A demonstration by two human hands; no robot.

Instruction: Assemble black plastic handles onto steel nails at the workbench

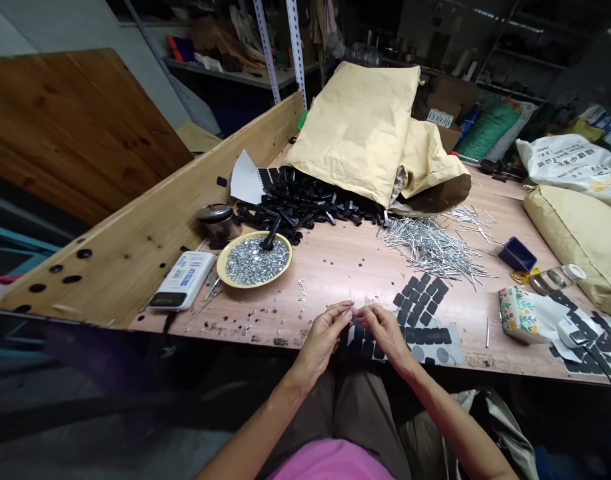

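Observation:
My left hand (326, 331) and my right hand (384, 328) meet at the table's front edge, fingertips almost touching. Each is closed in a pinch; whatever lies between the fingers is too small to make out. Just beside and partly behind my right hand is a grey sheet (455, 343) bearing black rounded stickers (422, 300). Left of my hands, a few small metal rings (301, 291) lie scattered. A yellow bowl (252, 283) holds many small shiny metal pieces (248, 260), with a black part (270, 235) resting on top.
Black plastic parts (310, 203) spill from a large paper sack (355, 127) at the back. Thin metal rods (430, 247) lie heaped to its right. A white device (182, 280) and a lidded tin (218, 220) stand left; a blue tray (518, 255) and a flowered box (518, 315) stand right.

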